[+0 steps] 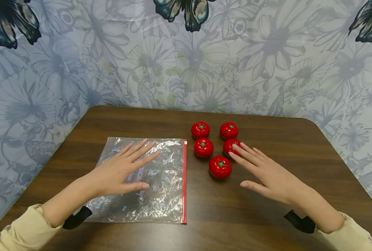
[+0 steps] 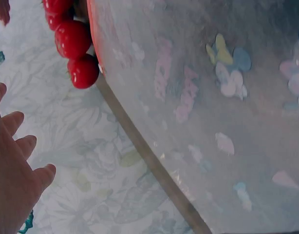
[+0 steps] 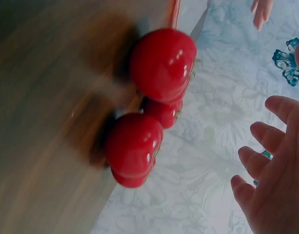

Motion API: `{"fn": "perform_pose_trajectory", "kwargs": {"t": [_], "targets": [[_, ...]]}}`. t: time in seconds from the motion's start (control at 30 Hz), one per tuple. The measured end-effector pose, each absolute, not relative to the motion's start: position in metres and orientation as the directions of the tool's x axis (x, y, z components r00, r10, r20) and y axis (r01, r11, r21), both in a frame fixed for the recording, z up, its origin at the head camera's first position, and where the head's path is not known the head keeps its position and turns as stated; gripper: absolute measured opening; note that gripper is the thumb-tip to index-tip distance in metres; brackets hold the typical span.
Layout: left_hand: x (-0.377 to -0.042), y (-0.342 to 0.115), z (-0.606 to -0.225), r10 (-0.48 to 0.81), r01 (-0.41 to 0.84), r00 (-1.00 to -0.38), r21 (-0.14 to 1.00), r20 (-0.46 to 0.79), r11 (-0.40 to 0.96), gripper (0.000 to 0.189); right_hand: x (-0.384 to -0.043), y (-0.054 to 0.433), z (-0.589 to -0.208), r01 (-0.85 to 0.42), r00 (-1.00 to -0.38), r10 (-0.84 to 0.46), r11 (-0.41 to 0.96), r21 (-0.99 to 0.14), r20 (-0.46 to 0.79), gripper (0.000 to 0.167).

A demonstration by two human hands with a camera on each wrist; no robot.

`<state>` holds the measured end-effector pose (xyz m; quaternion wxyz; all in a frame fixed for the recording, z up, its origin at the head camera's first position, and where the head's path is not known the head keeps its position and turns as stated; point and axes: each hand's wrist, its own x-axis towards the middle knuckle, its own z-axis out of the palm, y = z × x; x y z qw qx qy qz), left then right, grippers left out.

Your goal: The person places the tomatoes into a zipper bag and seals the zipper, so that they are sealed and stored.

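A clear plastic zip bag [image 1: 168, 205] printed with small pastel figures lies flat on the table, its red zip edge [image 1: 184, 181] on the right. My left hand [image 1: 118, 172] is held over the bag with fingers straight and spread, holding nothing. Several shiny red tomatoes with green tops stand right of the bag; the nearest tomato [image 1: 220, 167] is in front of the others. My right hand [image 1: 267, 176] is stretched out beside them, also empty. Its fingertips overlap one tomato [image 1: 229, 146] in the head view, while in the right wrist view the fingers [image 3: 271, 136] show apart from the tomatoes [image 3: 161, 66].
The brown wooden table [image 1: 267, 226] has rounded far corners. Behind it hangs a pale floral backdrop [image 1: 204, 69] with dark butterflies [image 1: 186, 12] along the top. A dark band [image 1: 77, 218] sits at each wrist, by the pale yellow sleeves [image 1: 25, 230].
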<state>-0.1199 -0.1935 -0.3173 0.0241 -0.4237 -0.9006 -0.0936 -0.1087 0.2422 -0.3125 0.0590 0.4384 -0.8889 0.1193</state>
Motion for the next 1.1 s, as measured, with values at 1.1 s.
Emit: {"fn": "perform_pose_trajectory", "kwargs": {"t": [1.1], "targets": [[-0.111, -0.174, -0.357, 0.788, 0.793, -0.6, 0.228, 0.138, 0.565, 0.085, -0.104, 0.194, -0.345, -0.835, -0.541, -0.817, 0.492, -0.247, 0.201, 0.07]]}}
